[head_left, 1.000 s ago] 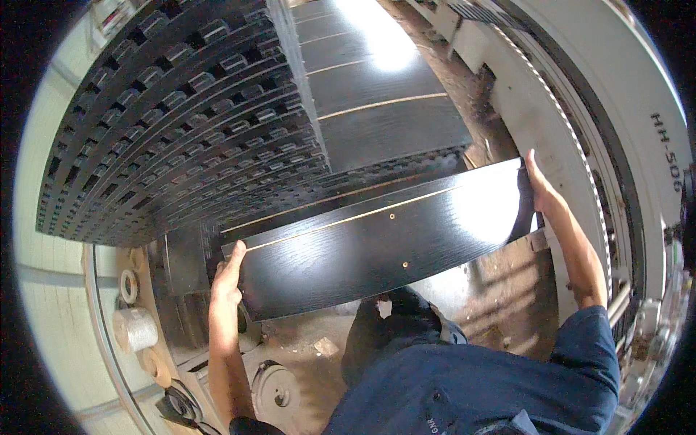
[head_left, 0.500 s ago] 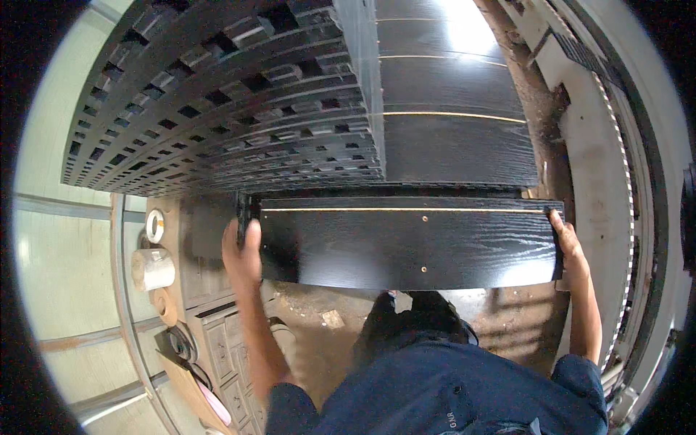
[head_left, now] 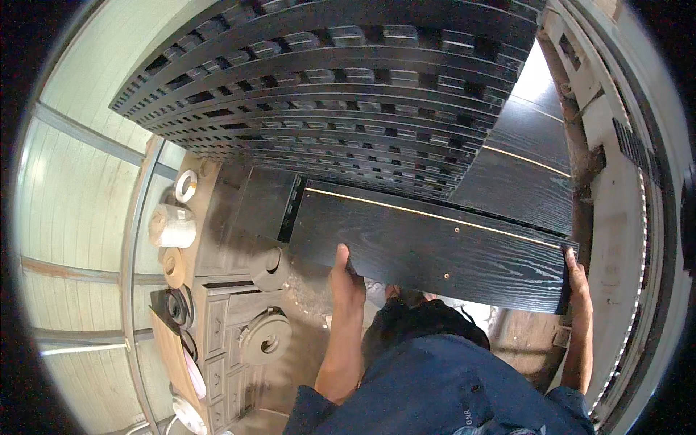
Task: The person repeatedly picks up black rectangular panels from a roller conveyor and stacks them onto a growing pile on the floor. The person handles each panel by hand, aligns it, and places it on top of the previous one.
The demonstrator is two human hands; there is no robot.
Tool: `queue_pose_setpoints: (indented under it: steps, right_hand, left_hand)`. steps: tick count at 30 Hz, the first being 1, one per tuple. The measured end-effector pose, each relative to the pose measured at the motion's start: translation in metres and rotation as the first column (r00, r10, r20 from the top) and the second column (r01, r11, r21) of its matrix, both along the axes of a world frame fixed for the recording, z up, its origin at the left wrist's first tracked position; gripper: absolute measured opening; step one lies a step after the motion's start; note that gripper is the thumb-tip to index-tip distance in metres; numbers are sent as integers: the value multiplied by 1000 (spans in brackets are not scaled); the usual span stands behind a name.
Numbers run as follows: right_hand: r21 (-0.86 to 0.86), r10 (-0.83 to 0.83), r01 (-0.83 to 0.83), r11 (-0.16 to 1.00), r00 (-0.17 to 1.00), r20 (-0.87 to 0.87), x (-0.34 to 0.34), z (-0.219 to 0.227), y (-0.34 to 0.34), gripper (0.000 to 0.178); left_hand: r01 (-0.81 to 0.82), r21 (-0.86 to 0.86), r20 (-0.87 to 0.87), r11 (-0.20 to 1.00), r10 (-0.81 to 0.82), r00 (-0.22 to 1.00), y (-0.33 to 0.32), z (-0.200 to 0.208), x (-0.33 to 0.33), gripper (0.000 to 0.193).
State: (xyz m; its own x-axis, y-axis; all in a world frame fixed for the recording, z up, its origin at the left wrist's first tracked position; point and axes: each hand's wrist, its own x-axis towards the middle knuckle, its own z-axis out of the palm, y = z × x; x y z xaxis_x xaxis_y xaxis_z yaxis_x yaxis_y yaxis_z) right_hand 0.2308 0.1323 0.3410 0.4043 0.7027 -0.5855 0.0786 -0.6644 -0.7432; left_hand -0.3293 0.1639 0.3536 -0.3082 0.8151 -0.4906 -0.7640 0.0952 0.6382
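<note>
A long black wood-grain panel lies across in front of me, slightly slanted. It has a pale line along its far side and small brass-coloured fittings or holes in its face. My left hand grips its near edge, thumb on top and fingers mostly hidden below. At the right end, my right hand is closed round the panel's edge, thumb up. Just beyond the panel rises a tall stack of black boards with rows of slots in their edges.
Further black panels lie beyond on the right, beside a long pale machine frame. At left are a grey drawer cabinet, edging-tape rolls, a wrapped white roll and a pale panelled wall.
My left hand has shifted from the panel's left end to its near edge, further right. The view has turned, so the panel now looks slanted. My right hand keeps its hold.
</note>
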Motion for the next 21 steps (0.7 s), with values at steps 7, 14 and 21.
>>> queue_pose_setpoints:
  steps: [7,14,21]
  right_hand:
    - [14,31,-32,999,999,32,-5,1,4,83]
    - [59,30,-29,998,999,-17,2,-11,-4,89]
    - [320,-129,255,912,922,-366,22,-36,-41,91]
  left_hand:
    - [-79,-54,53,995,82,995,14,-9,-4,42]
    - [-65,1,71,998,64,995,18,-17,-7,44]
    - [-166,76,41,983,163,986,6,-13,-26,64]
